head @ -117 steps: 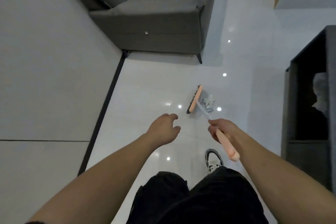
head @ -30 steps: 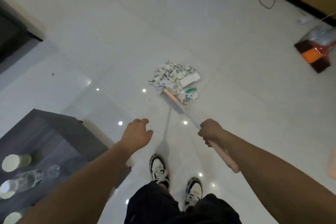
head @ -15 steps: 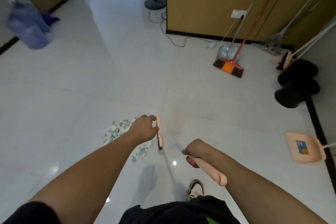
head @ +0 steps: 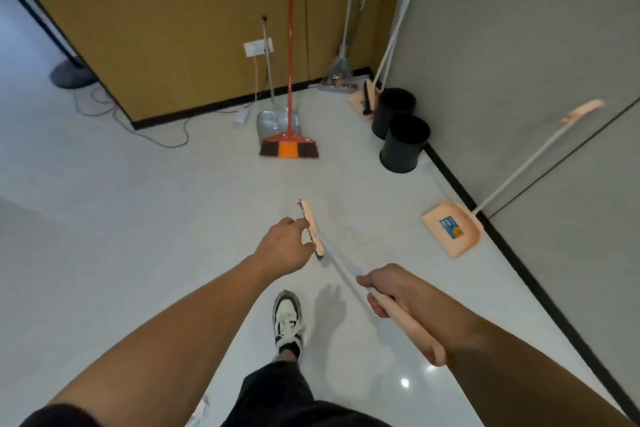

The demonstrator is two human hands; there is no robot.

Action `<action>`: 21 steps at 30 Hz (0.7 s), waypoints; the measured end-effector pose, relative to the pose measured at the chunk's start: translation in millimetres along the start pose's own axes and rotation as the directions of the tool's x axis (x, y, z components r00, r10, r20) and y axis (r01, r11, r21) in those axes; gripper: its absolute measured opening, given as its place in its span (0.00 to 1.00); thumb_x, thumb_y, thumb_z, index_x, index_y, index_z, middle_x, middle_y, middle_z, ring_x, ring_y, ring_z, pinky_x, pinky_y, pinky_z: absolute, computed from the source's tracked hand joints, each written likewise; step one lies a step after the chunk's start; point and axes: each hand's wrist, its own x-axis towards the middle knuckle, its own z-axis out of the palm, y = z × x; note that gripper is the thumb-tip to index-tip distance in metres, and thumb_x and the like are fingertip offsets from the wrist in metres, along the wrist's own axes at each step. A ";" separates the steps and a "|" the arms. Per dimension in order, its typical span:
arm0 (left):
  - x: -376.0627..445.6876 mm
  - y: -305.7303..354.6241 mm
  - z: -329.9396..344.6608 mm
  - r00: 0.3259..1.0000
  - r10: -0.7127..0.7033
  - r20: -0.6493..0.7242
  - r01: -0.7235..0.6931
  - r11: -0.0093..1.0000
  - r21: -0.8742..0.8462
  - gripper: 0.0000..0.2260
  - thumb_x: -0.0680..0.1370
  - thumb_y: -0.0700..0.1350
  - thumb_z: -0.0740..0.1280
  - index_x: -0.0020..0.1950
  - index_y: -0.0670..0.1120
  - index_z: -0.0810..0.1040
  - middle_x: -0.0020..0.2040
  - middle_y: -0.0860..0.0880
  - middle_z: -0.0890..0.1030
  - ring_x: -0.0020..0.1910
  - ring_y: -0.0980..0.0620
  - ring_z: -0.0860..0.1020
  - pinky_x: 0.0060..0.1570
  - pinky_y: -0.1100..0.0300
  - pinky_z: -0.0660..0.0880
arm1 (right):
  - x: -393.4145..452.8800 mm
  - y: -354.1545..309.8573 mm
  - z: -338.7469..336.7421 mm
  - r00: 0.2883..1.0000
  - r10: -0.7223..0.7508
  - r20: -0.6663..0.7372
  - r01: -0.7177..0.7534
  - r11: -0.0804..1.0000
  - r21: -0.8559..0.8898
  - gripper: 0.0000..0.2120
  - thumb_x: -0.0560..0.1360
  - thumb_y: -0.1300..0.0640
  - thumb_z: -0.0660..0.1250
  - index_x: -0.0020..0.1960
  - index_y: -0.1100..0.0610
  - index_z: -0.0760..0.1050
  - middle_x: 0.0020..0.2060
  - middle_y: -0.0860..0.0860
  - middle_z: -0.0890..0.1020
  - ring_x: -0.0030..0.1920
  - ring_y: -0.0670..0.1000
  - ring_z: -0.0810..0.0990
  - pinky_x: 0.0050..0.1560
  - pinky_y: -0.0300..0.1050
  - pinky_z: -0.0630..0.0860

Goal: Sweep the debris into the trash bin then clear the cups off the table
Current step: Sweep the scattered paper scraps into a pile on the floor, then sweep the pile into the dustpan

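right hand [head: 388, 288] grips peach long-handled broom [head: 349, 274]; peach plastic dustpan [head: 452, 230] lies ahead-right, nearer it; left hand [head: 285, 246] loose, empty.

A red-handled broom [head: 289, 146] is propped against the brown wall [head: 180, 10], with a silver dustpan [head: 277, 121] just behind it. A white power strip [head: 241, 117] and its cables [head: 159, 135] are seen on the pale floor [head: 121, 218]. A mop [head: 337, 74] is leaned in the corner.
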 end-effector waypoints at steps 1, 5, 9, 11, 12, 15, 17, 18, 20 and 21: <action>26.4 11.5 -3.0 0.999 0.037 0.020 -0.037 0.999 0.017 0.24 0.78 0.54 0.65 0.74 0.51 0.68 0.69 0.45 0.70 0.64 0.43 0.72 0.60 0.55 0.70 | 8.0 -4.7 -14.0 1.000 0.009 -0.005 -0.009 0.998 0.068 0.12 0.74 0.60 0.72 0.51 0.67 0.74 0.28 0.57 0.76 0.21 0.51 0.72 0.27 0.41 0.74; 121.9 57.7 -14.1 0.978 0.190 0.086 -0.196 0.979 0.064 0.24 0.79 0.54 0.65 0.74 0.51 0.67 0.71 0.45 0.69 0.67 0.44 0.71 0.63 0.54 0.69 | 28.6 -31.9 -53.7 0.995 0.047 -0.087 -0.016 0.944 0.329 0.10 0.74 0.66 0.71 0.51 0.67 0.73 0.39 0.61 0.75 0.20 0.52 0.74 0.25 0.40 0.73; 192.3 109.8 -24.9 0.922 0.309 0.233 -0.343 0.931 0.123 0.24 0.78 0.54 0.65 0.74 0.52 0.67 0.71 0.47 0.69 0.66 0.45 0.71 0.63 0.55 0.70 | 31.3 -73.4 -90.6 0.980 0.119 -0.159 -0.034 0.888 0.459 0.09 0.75 0.67 0.69 0.53 0.68 0.74 0.37 0.61 0.77 0.22 0.53 0.74 0.25 0.41 0.74; 228.6 139.0 -30.4 0.888 0.369 0.274 -0.419 0.896 0.151 0.25 0.78 0.55 0.65 0.74 0.52 0.67 0.71 0.47 0.69 0.66 0.44 0.71 0.63 0.54 0.70 | 29.8 -89.9 -111.4 0.972 0.139 -0.190 -0.019 0.852 0.524 0.06 0.76 0.67 0.67 0.52 0.68 0.74 0.37 0.62 0.77 0.24 0.54 0.76 0.25 0.41 0.76; 244.5 154.8 -31.7 0.868 0.400 0.295 -0.457 0.875 0.161 0.25 0.78 0.55 0.64 0.74 0.51 0.66 0.71 0.46 0.69 0.67 0.44 0.71 0.64 0.54 0.70 | 28.6 -94.6 -120.9 0.965 0.166 -0.205 -0.020 0.819 0.573 0.06 0.77 0.67 0.66 0.52 0.68 0.73 0.38 0.62 0.78 0.27 0.55 0.78 0.26 0.42 0.77; 281.7 206.4 -26.2 0.800 0.475 0.367 -0.566 0.801 0.196 0.25 0.78 0.55 0.64 0.75 0.51 0.66 0.70 0.45 0.69 0.67 0.43 0.70 0.64 0.54 0.69 | 27.1 -103.3 -154.6 0.960 0.205 -0.190 -0.026 0.741 0.671 0.09 0.78 0.66 0.66 0.56 0.69 0.73 0.42 0.64 0.79 0.28 0.56 0.81 0.26 0.43 0.78; 303.6 243.2 -15.2 0.760 0.510 0.404 -0.622 0.750 0.224 0.25 0.78 0.55 0.64 0.74 0.51 0.66 0.71 0.46 0.69 0.67 0.44 0.70 0.63 0.54 0.69 | 31.5 -104.0 -182.4 0.960 0.208 -0.188 -0.010 0.696 0.718 0.10 0.79 0.66 0.65 0.58 0.69 0.72 0.43 0.63 0.79 0.22 0.54 0.80 0.22 0.40 0.76; 313.9 262.7 -8.8 0.744 0.523 0.416 -0.642 0.733 0.225 0.25 0.78 0.55 0.64 0.74 0.52 0.66 0.71 0.47 0.68 0.67 0.45 0.69 0.63 0.55 0.69 | 35.2 -103.6 -196.8 0.960 0.215 -0.179 -0.006 0.656 0.755 0.09 0.79 0.66 0.64 0.57 0.68 0.71 0.43 0.64 0.79 0.23 0.54 0.80 0.22 0.41 0.77; 332.3 303.7 5.2 0.703 0.555 0.445 -0.687 0.693 0.220 0.24 0.78 0.55 0.64 0.73 0.52 0.66 0.71 0.47 0.68 0.68 0.46 0.69 0.63 0.55 0.68 | 45.7 -98.0 -227.6 0.965 0.204 -0.163 0.016 0.578 0.816 0.02 0.79 0.68 0.62 0.52 0.67 0.71 0.37 0.62 0.79 0.24 0.51 0.79 0.23 0.39 0.78; 341.7 324.5 12.8 0.682 0.576 0.451 -0.712 0.665 0.226 0.24 0.78 0.55 0.64 0.73 0.52 0.67 0.71 0.47 0.68 0.68 0.46 0.68 0.63 0.55 0.67 | 52.0 -95.4 -244.1 0.973 0.175 -0.150 0.031 0.544 0.839 0.03 0.80 0.69 0.60 0.47 0.67 0.70 0.31 0.60 0.78 0.21 0.49 0.77 0.20 0.37 0.75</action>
